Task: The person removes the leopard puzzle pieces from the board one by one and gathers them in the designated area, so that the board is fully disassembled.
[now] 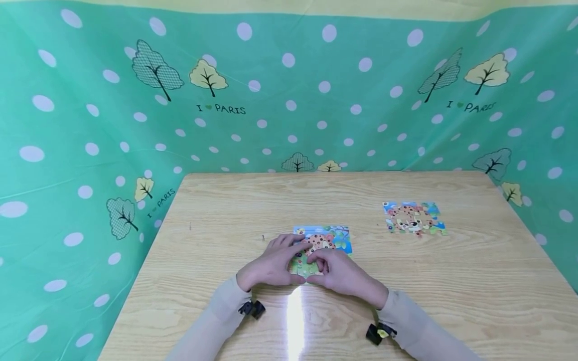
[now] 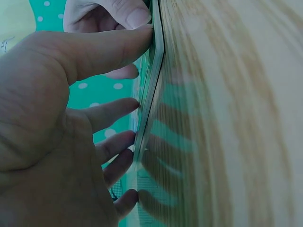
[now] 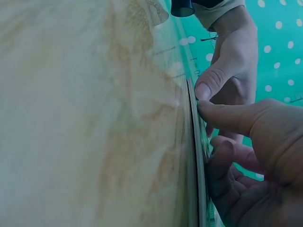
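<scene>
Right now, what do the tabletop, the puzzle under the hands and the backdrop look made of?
Tabletop: probably wood-grain laminate, glossy; bright glare.
Puzzle: likely cardboard, smooth printed face; thin, flat edge.
Backdrop: fabric or plastic sheet, smooth-looking; soft creases, can't tell which.

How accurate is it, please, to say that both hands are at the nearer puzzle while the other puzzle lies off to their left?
One detail is wrong: the other puzzle lies off to their right, as the head view shows. The left hand and right hand are indeed at the nearer puzzle.
</scene>
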### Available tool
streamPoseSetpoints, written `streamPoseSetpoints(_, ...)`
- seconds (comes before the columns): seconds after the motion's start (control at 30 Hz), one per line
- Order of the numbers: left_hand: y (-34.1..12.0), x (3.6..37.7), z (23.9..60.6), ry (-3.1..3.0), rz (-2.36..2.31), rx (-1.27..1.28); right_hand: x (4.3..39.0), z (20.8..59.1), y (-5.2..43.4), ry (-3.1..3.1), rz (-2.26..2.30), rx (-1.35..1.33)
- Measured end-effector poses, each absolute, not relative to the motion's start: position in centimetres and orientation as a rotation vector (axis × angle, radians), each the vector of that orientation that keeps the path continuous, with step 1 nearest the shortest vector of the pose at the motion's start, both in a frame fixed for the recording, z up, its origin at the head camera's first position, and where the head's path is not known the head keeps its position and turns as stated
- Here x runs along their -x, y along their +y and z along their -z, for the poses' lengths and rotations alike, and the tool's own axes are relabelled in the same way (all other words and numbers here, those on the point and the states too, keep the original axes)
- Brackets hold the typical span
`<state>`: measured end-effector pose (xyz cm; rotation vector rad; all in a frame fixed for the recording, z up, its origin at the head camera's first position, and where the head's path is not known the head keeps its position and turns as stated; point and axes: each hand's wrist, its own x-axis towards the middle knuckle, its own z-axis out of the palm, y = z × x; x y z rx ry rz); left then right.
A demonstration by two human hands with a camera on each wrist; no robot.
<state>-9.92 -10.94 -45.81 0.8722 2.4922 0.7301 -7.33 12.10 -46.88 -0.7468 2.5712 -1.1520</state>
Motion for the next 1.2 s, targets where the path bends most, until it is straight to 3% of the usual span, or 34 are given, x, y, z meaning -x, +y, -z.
streamPoseSetpoints(1.2, -10.87, 9.92, 45.8, 2.485, -0.766, -0.878, 7.23, 46.85, 12.08, 2.543, 1.098, 0.543)
